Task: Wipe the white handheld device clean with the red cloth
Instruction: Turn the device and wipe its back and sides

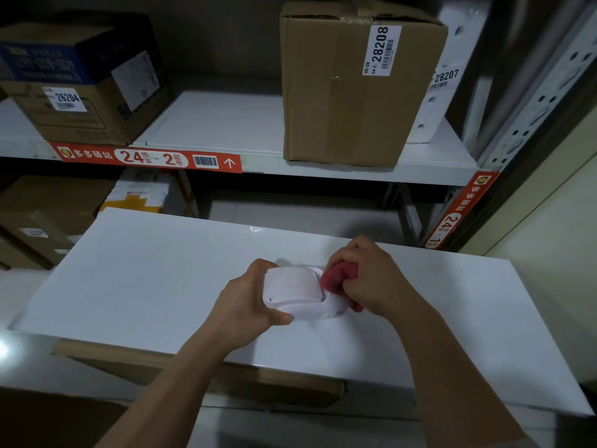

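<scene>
The white handheld device (295,291) is a rounded, flat-faced unit held just above the white board (145,276). My left hand (248,302) grips its left side, thumb under the near edge. My right hand (371,279) is closed on the bunched red cloth (336,276), which presses against the device's right end. Part of the cloth is hidden inside my fist, and a bit shows below my palm.
The white board lies on a cardboard box (226,379) in front of a metal shelf rack (355,173). A tall cardboard box (349,88) and a blue-topped box (80,79) stand on the upper shelf. More boxes (42,221) sit lower left.
</scene>
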A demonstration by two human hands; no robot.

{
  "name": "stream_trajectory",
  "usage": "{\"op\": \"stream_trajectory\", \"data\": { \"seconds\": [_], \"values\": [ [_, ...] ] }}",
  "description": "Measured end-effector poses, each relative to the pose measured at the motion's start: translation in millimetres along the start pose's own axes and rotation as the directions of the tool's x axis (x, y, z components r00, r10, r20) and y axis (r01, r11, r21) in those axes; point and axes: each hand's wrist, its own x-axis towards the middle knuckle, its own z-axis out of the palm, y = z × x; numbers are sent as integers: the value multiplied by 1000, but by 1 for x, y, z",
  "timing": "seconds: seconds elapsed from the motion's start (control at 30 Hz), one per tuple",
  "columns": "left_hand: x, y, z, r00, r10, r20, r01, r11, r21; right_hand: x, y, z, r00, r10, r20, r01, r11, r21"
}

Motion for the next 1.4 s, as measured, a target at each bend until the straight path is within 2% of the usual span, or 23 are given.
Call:
{"op": "stream_trajectory", "data": {
  "seconds": [0.1,0.23,0.5,0.63,0.93,1.07,1.23,1.4],
  "values": [
    [-1,2,0,1000,18,11,-18,1000,23,16,0,14,986,-47,-160,29,993,-112],
    [-3,5,-1,1000,21,8,-22,998,52,28,4,32,976,-26,-216,-19,978,-207],
    [-4,2,2,1000,-23,14,23,1000,-6,15,-2,5,1000,28,2,-28,999,-25],
    [-2,2,1,1000,-19,10,19,1000,-21,-2,-6,-5,985,51,165,-37,995,-88],
    [-4,-3,-10,999,37,7,-35,977,-208,-1,-5,4,959,267,93,-281,935,215],
    [0,-3,-11,998,23,-66,-46,931,-362,4,1,14,927,358,115,-370,816,443],
    [4,-3,-6,995,-16,-100,-39,852,-522,11,8,31,886,434,166,-446,697,562],
    [7,5,8,988,-52,-143,-34,842,-539,13,9,42,854,471,222,-496,604,624]
  ]
}}
